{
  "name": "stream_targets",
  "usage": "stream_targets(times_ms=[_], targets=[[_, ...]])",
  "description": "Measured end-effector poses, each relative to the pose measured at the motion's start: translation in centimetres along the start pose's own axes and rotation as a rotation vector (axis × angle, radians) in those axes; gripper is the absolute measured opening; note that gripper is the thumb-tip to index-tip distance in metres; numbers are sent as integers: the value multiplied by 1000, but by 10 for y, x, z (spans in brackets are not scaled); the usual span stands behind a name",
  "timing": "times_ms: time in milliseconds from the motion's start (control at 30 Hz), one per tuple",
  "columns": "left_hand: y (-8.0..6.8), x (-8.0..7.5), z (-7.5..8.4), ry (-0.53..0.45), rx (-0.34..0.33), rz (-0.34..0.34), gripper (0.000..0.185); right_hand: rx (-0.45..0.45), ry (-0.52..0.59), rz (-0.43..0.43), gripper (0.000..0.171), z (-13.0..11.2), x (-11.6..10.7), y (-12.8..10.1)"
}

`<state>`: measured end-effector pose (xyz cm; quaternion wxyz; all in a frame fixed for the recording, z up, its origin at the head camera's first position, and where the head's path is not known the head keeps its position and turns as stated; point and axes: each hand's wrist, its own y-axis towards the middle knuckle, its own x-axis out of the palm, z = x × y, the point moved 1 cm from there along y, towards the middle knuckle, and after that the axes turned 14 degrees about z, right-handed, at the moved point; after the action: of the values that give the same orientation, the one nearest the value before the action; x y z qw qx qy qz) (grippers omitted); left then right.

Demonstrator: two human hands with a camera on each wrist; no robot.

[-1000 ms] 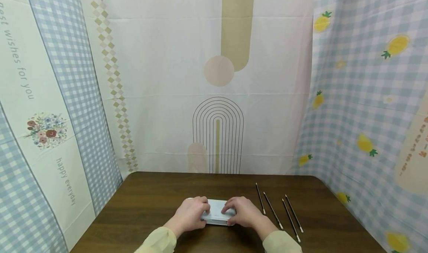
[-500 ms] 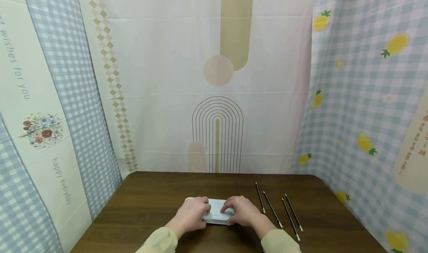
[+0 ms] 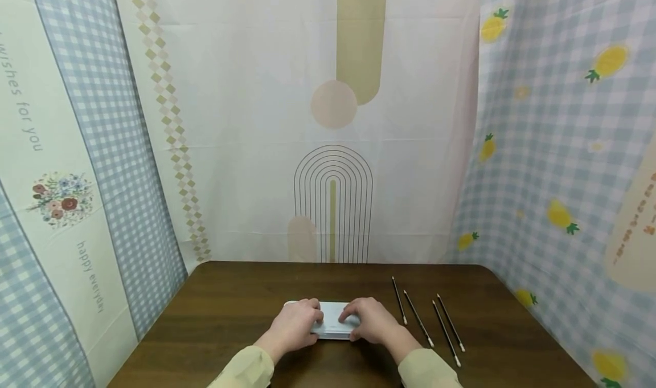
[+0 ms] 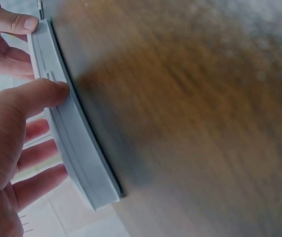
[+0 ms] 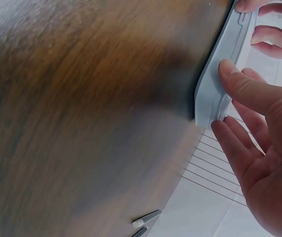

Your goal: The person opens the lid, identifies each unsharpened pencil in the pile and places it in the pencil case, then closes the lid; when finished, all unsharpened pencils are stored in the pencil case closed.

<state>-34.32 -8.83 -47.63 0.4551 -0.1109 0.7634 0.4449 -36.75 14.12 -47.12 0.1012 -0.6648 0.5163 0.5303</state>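
- Gripping: left hand (image 3: 294, 326) and right hand (image 3: 370, 322) clasp the flat white case (image 3: 333, 326), thumbs on its near edge, mid-table (image 3: 230, 314).
- Change: none since a second ago; lid apparently still shut, seam blurred.
- Adjacent: four pencils (image 3: 427, 319), right, untouched.

A pale grey-white case (image 3: 332, 323) on a dark brown wood-grain table (image 3: 230, 308); four black pencils (image 3: 427, 319) with white tips; blue gingham curtain (image 3: 553, 148) with yellow pineapples.

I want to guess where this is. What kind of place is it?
Probably a small set-up work booth: printed cloths hang round a dark wooden table, where two hands hold a white case beside four thin pencils.
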Motion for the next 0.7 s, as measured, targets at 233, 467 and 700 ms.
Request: stream_targets(times_ms=[233, 467, 700], targets=[[-2, 0, -2, -30, -54, -29, 26, 27, 9, -9, 38, -3, 0, 2], [-8, 1, -4, -68, -73, -16, 25, 16, 12, -6, 37, 0, 2, -1], [-13, -11, -15, -205, -115, -35, 32, 0, 44, -41, 30, 6, -7, -3]])
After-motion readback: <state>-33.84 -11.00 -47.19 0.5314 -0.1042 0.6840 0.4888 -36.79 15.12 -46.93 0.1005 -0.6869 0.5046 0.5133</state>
